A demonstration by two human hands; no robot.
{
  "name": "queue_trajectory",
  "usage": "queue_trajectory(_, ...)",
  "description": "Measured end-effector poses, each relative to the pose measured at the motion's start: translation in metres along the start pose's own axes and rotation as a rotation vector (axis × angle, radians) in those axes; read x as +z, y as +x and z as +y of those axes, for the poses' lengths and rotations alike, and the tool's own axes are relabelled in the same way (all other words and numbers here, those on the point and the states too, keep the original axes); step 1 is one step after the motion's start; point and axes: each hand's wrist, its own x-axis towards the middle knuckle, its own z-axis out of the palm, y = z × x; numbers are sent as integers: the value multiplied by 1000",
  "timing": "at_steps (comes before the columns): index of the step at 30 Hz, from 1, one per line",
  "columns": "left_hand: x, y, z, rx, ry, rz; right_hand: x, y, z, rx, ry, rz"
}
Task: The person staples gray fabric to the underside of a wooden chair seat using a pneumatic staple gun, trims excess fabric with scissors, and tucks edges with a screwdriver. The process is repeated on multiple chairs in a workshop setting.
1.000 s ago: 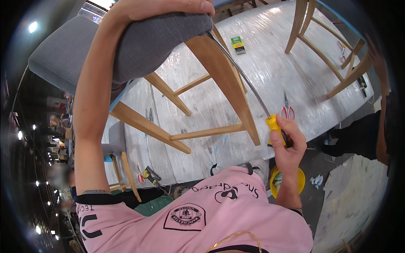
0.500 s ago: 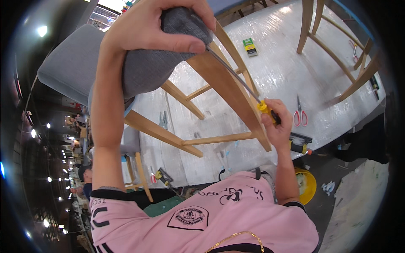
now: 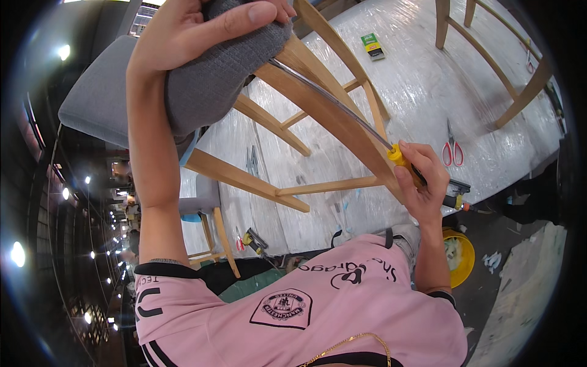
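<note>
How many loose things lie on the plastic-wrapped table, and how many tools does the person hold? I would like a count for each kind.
Long screwdriver with yellow handle, in the right hand: 1
Red-handled scissors on the table: 1
Small green box on the table: 1
Total: 3
The left hand grips the grey chair seat, not a tool.

Bright overhead light glares off the plastic-wrapped table (image 3: 428,92), while the fisheye rim darkens, bends and blurs.
</note>
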Motion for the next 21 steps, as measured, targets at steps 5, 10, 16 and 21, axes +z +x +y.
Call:
queue_trajectory(5,3,-1,-16,54,-32,56,2,-5,6,-46,-68,27)
queue_trajectory(10,4,0,5,-7,-3,46,9,-16,7,-35,-40,57)
queue_trajectory(16,10,1,-15,49,-53,67,17,-15,12,-44,-50,72)
queue_trajectory(21,7,-1,1,2,7,27,36,-2,14,-96,-55,130)
